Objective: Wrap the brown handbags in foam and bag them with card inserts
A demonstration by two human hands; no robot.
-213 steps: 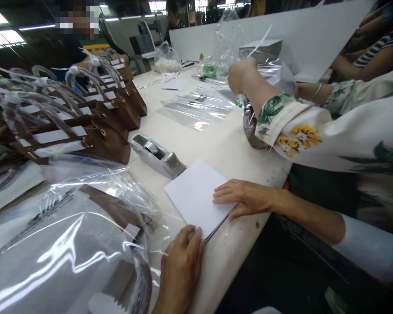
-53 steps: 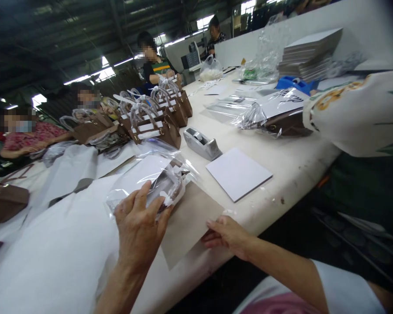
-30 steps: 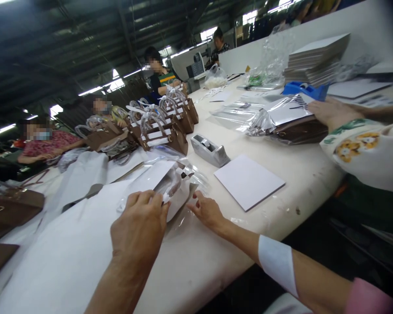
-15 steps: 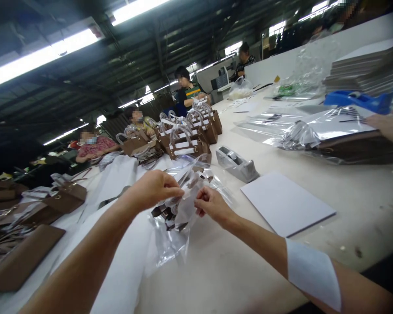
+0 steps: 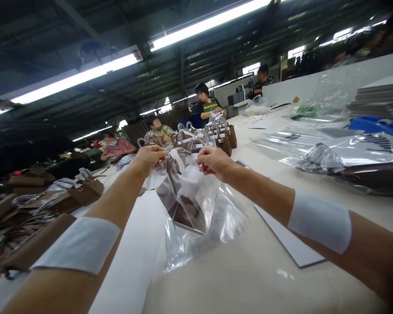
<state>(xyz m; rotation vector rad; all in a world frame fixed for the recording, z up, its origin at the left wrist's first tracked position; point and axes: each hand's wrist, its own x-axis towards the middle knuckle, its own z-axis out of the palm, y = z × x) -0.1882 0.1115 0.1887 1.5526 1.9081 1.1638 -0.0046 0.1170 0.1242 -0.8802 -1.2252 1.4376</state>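
Between my hands a brown handbag [image 5: 187,213] sits tilted inside a clear plastic bag [image 5: 231,218], its wrapped handles near the top. My left hand [image 5: 149,158] is closed in a pinch at the plastic bag's upper left edge. Opposite it, my right hand [image 5: 214,162] pinches the upper right edge. The fingertips of both hands are partly hidden by the plastic. The lower part of the plastic bag spreads loosely over the pale table [image 5: 249,279].
More brown handbags [image 5: 229,137] stand ahead, with others heaped at left [image 5: 85,192]. A white board [image 5: 291,240] lies under my right forearm. At right are a plastic-wrapped handbag [image 5: 373,174], a blue tape dispenser [image 5: 376,126] and stacked boards [image 5: 380,100]. Several co-workers sit farther back.
My hands have lifted and moved apart, drawing the plastic bag upward. The handbag inside now shows more clearly. The view has shifted, and the grey tape dispenser is mostly hidden behind my right hand.
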